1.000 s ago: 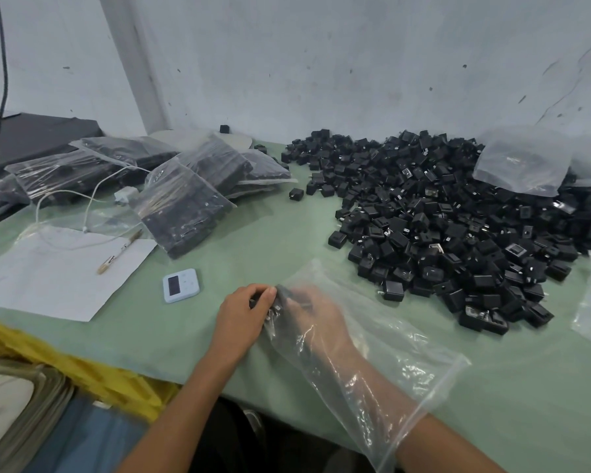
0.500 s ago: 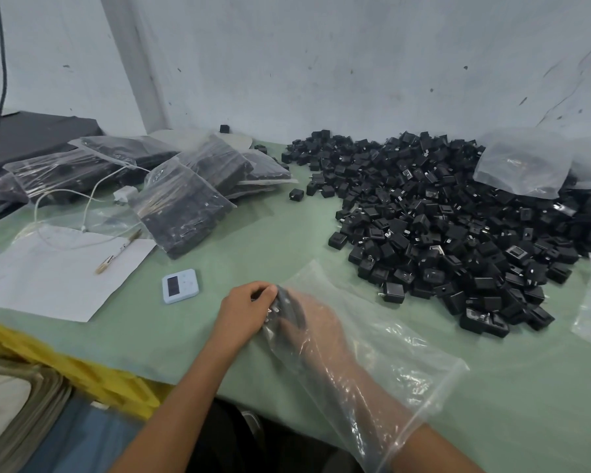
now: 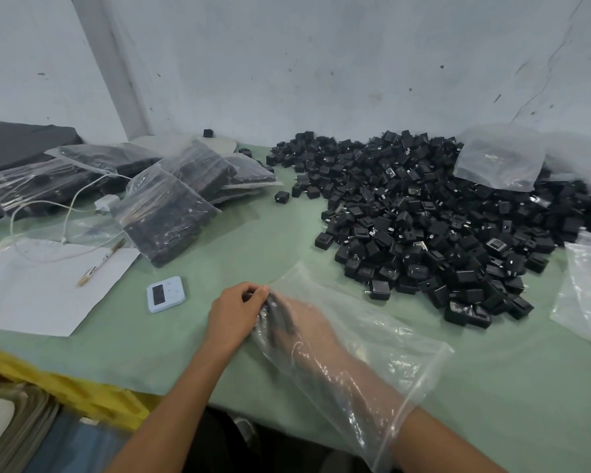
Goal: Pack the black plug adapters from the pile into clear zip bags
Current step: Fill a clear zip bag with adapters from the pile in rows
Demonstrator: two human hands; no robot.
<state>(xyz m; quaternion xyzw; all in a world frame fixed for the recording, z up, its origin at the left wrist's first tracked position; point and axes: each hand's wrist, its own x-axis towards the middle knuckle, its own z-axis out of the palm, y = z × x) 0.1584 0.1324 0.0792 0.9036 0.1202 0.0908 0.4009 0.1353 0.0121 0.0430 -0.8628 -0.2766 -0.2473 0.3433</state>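
A big pile of black plug adapters (image 3: pixel 423 213) covers the right half of the green table. A clear zip bag (image 3: pixel 372 339) lies flat near the front edge, and my right hand (image 3: pixel 304 331) is deep inside it up to the forearm. Dark adapters (image 3: pixel 280 319) show through the plastic at the bag's closed left end, by my right fingers. My left hand (image 3: pixel 234 314) grips that end of the bag from outside, fingers curled onto the plastic. Whether my right fingers hold the adapters is blurred by the plastic.
Several filled bags (image 3: pixel 164 213) lie at the back left. A white sheet of paper (image 3: pixel 41 288) with a pen (image 3: pixel 99 262), a white cable and a small white timer (image 3: pixel 165 294) lie at the left. Empty clear bags (image 3: pixel 498 162) rest on the pile and at the right edge (image 3: pixel 587 288).
My hands and the bag have stayed almost in place; my right hand shifted slightly inside the bag against the adapters at its end.
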